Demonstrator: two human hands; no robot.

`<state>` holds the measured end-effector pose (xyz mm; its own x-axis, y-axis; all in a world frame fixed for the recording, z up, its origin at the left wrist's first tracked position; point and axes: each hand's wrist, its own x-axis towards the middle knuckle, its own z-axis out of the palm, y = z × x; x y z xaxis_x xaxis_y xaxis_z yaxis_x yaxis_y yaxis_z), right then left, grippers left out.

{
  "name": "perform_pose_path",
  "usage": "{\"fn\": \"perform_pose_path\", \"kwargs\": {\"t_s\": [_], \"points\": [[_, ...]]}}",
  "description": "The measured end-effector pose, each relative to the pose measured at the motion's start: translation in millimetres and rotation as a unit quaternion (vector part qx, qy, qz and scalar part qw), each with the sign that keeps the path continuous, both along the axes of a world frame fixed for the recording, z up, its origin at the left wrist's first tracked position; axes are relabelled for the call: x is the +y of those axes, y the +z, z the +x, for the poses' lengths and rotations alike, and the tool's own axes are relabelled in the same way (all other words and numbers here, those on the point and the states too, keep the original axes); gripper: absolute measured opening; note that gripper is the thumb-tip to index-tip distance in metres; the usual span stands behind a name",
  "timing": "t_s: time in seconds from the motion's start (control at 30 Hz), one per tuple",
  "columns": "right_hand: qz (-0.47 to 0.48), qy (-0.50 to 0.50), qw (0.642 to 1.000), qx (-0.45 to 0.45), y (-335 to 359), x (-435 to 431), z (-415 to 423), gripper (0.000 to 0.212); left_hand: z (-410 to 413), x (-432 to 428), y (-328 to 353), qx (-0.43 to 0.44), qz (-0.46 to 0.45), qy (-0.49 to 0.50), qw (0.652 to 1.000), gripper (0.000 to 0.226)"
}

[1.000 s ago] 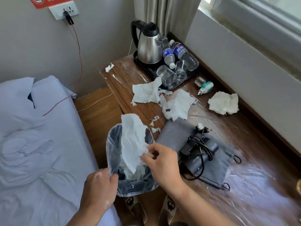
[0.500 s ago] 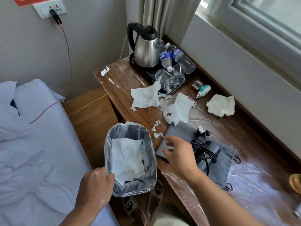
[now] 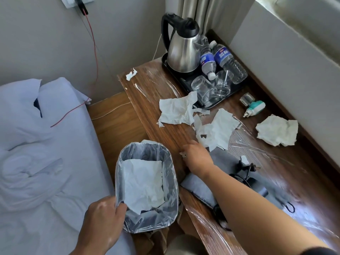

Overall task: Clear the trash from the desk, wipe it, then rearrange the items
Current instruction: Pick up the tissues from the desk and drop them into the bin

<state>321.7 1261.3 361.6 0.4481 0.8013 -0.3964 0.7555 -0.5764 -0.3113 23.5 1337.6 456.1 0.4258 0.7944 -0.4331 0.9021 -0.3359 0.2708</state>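
Across glossy wood desk [image 3: 152, 107], crumpled tissues [image 3: 176, 111] (torn); plastic-lined bin [image 3: 147, 151].

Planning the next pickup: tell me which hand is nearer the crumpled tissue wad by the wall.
Right. The right hand is over the desk, left of the crumpled tissue wad; the left hand grips the bin rim, farther left.

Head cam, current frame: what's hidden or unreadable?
All head view.
Right hand: motion-blurred, so its grip on any scrap cannot be told.
Black corded device: partly behind the right forearm, blurred.
Wall socket: cut off by the top edge.
Bottle label: too small to read.
Trash bin bottom: covered by the tissue inside.
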Motion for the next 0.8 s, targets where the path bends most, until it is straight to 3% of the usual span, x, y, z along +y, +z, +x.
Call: {"fn": "perform_pose_path", "kwargs": {"t_s": [0.1,0.2,0.3,0.43,0.5,0.6,0.63,0.73,0.8], "points": [[0.008,-0.028,0.999,0.017,-7,-12,-3,0.017,3,-1,0,0.007,-0.001,0.018,1.000,0.052],[0.053,-0.122,0.985,0.110,8,-20,-6,0.011,5,1,-1,0.009,0.001,0.026,1.000,0.050],[0.161,-0.241,0.930,0.225,51,-26,-20,0.010,8,1,1,0.013,0.004,0.030,0.999,0.047],[0.241,-0.293,0.846,0.374,103,-26,-60,0.006,13,2,5,0.017,0.002,0.031,0.999,0.043],[0.245,-0.272,0.841,0.399,109,-23,-82,0.005,13,4,6,0.013,0.000,0.032,0.999,0.042],[0.159,-0.097,0.938,0.292,101,-20,-103,0.027,14,8,7,0.015,0.008,0.033,0.999,0.044],[0.152,-0.093,0.948,0.263,99,-19,-99,0.030,12,11,6,0.027,0.010,0.031,0.999,0.046],[0.231,-0.237,0.924,0.191,89,-24,-44,0.024,17,16,5,0.045,0.015,0.038,0.998,0.052],[0.205,-0.281,0.933,0.087,67,-30,7,0.043,16,19,2,0.042,0.008,0.020,0.999,0.056]]}}
